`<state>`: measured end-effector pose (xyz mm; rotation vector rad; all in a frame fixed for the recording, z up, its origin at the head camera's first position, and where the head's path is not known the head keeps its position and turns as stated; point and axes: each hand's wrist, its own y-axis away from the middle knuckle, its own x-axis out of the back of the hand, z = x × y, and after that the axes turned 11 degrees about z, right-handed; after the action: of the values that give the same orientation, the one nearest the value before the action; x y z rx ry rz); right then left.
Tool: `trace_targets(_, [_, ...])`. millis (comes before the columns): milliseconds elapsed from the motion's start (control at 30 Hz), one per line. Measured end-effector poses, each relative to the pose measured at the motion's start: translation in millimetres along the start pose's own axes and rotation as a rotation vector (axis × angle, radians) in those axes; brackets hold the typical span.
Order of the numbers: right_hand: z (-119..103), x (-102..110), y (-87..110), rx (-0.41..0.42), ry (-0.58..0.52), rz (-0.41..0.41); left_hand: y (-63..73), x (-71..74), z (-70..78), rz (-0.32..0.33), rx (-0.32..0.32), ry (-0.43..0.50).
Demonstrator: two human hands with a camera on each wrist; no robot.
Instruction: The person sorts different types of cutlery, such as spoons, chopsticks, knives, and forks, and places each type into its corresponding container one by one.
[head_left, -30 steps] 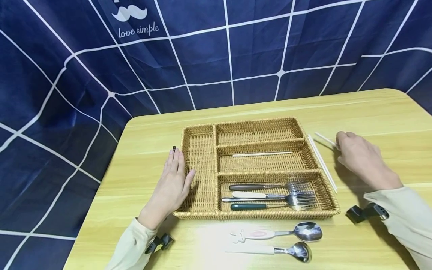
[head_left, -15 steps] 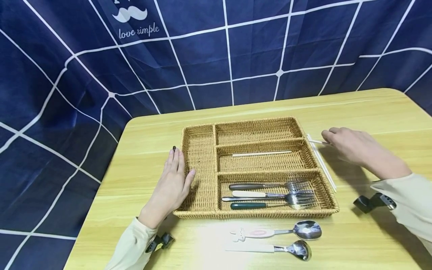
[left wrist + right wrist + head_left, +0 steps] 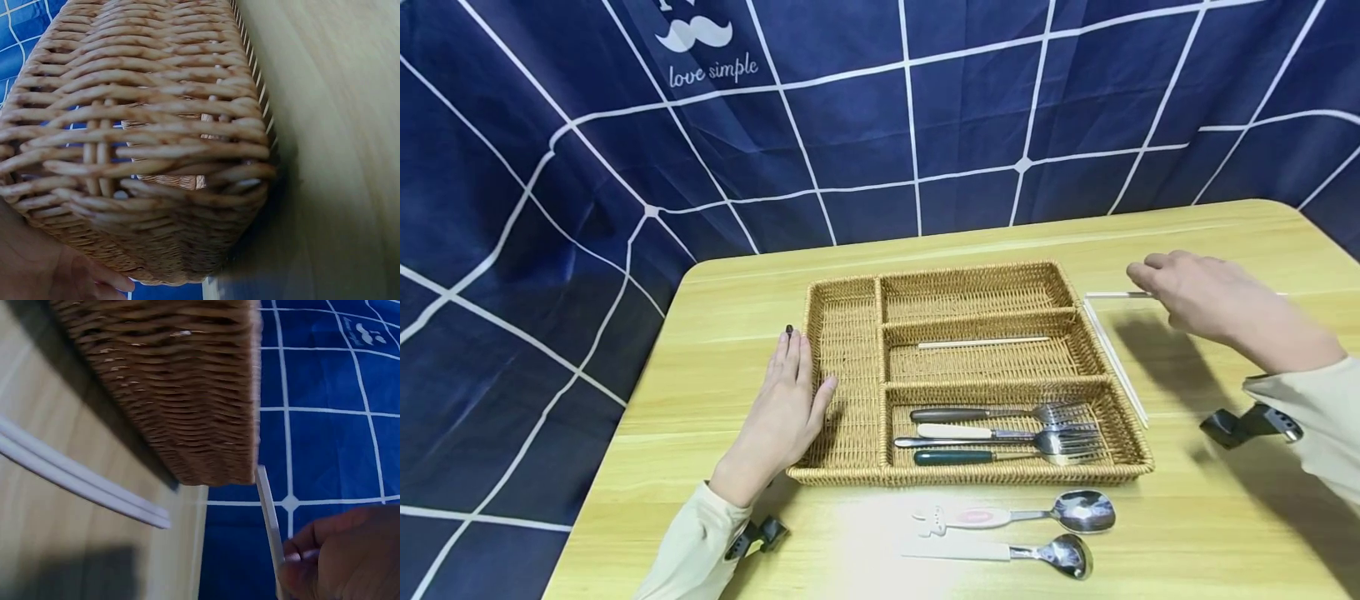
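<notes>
My right hand (image 3: 1213,302) pinches a white chopstick (image 3: 1112,294) above the table, right of a woven wicker cutlery tray (image 3: 850,477). In the right wrist view, the held chopstick (image 3: 270,519) points towards the tray's corner, thumb and fingertip on it. A pair of white chopsticks (image 3: 1116,362) lies on the table along the tray's right side. Another chopstick (image 3: 983,342) lies in the middle right compartment. Straight-fingered, my left hand (image 3: 782,412) rests against the tray's left side. Several forks (image 3: 1000,435) with different handles lie in the front compartment.
In front of the tray lie a spoon with a bunny-shaped handle end (image 3: 1000,518) and a white-handled spoon (image 3: 1000,552). A blue gridded curtain (image 3: 880,125) hangs behind and left of the wooden table (image 3: 715,333).
My right hand first moved left towards the tray with the chopstick, then rose and shifted slightly right. The chopstick has turned to lie nearly level across the head view. My left hand stays put.
</notes>
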<state>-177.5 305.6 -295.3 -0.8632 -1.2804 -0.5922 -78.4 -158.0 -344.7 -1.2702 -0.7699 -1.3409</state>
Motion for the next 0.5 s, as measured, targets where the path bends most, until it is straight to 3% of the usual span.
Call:
trace_targets(367, [-42,12,-30.4,0.168,-0.118,-0.054,-0.5,0.9,-0.1,-0.026,0.019,0.025])
trace_targets(500, [-59,10,-41.7,0.244,-0.155,-0.117,-0.9,0.7,0.3,-0.022,0.014,0.017])
